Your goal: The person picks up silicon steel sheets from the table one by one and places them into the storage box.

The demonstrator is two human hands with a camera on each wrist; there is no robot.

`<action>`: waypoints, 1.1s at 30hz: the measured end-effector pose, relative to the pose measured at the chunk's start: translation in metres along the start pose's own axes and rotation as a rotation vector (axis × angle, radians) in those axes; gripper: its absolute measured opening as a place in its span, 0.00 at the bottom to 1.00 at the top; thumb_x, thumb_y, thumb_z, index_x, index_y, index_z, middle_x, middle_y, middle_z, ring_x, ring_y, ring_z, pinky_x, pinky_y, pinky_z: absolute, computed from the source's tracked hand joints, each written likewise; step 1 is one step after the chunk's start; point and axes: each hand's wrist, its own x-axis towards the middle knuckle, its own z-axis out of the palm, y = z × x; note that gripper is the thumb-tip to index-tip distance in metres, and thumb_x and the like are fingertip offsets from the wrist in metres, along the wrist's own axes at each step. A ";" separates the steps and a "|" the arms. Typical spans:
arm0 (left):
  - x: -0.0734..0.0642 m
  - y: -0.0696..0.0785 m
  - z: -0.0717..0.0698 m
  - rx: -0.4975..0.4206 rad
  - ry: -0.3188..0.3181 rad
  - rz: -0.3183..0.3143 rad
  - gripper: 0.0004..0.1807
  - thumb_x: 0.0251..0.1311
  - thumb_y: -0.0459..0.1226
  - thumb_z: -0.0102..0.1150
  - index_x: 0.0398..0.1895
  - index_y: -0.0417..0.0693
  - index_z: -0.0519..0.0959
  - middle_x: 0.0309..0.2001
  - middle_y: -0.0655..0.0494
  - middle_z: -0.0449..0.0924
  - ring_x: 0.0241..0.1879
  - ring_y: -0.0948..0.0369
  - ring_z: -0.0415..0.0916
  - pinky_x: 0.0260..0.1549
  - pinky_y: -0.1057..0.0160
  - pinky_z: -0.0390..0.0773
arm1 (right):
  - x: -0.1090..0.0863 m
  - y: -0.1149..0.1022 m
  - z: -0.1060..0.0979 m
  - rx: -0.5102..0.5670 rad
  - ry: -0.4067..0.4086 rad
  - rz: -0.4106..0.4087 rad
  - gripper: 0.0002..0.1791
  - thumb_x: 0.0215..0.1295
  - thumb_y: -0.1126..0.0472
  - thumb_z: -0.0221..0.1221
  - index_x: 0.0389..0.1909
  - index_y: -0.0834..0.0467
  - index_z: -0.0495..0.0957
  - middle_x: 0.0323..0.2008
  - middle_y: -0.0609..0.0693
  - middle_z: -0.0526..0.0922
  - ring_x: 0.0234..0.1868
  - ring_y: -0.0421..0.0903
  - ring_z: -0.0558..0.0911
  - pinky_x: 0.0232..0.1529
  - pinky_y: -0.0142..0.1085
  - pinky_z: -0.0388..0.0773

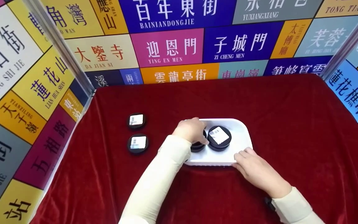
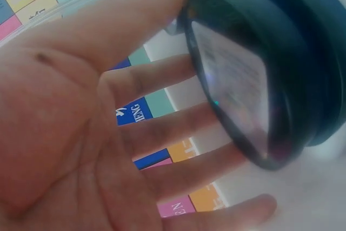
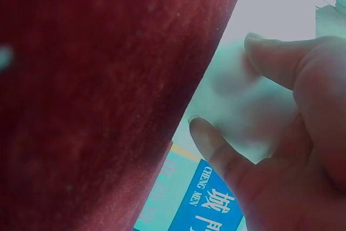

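Note:
A white tray lies on the red cloth with black round containers inside. My left hand reaches over its left end and grips the left container, which it mostly covers in the head view. Close up, thumb and fingers lie around a black labelled container. Beside it in the tray sits another black container with a white label on top. My right hand holds the tray's near right corner; in the right wrist view, its thumb and a finger are on opposite sides of the pale wall.
Left of the tray, two black round containers, a far one and a near one, lie on the red velvet cloth. Panels with printed signs stand at the back and both sides.

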 end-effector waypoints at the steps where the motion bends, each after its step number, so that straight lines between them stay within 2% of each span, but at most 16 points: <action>1: 0.000 0.000 -0.001 0.002 0.003 -0.001 0.29 0.51 0.53 0.75 0.57 0.58 0.81 0.54 0.53 0.82 0.52 0.54 0.82 0.52 0.48 0.80 | 0.000 0.000 0.000 0.000 -0.003 0.001 0.14 0.62 0.61 0.68 0.28 0.53 0.70 0.26 0.44 0.73 0.35 0.45 0.70 0.35 0.36 0.73; 7: -0.003 -0.001 -0.006 -0.002 -0.006 -0.003 0.32 0.52 0.51 0.74 0.62 0.59 0.78 0.55 0.52 0.81 0.51 0.54 0.82 0.52 0.49 0.80 | 0.000 0.000 0.000 0.003 -0.002 -0.003 0.14 0.62 0.61 0.68 0.28 0.53 0.70 0.26 0.44 0.73 0.35 0.45 0.70 0.35 0.35 0.73; 13: -0.005 -0.005 -0.012 0.011 -0.030 0.009 0.32 0.58 0.48 0.69 0.67 0.59 0.75 0.58 0.51 0.79 0.53 0.52 0.81 0.53 0.48 0.80 | 0.000 0.000 0.000 0.002 0.014 -0.020 0.15 0.61 0.61 0.69 0.28 0.53 0.69 0.26 0.44 0.72 0.35 0.44 0.69 0.35 0.35 0.72; 22: -0.011 -0.009 -0.017 0.019 -0.035 0.006 0.25 0.63 0.41 0.64 0.65 0.59 0.75 0.59 0.51 0.78 0.53 0.51 0.79 0.55 0.48 0.79 | -0.001 0.002 0.001 0.003 0.016 -0.023 0.15 0.61 0.61 0.69 0.28 0.53 0.70 0.26 0.44 0.73 0.35 0.45 0.69 0.35 0.36 0.72; 33: -0.018 -0.012 -0.018 0.006 -0.015 0.015 0.25 0.63 0.43 0.65 0.63 0.59 0.76 0.60 0.50 0.78 0.54 0.50 0.80 0.55 0.48 0.79 | 0.000 0.001 0.001 -0.003 -0.004 -0.011 0.14 0.62 0.61 0.68 0.28 0.54 0.69 0.26 0.45 0.72 0.35 0.46 0.69 0.35 0.36 0.72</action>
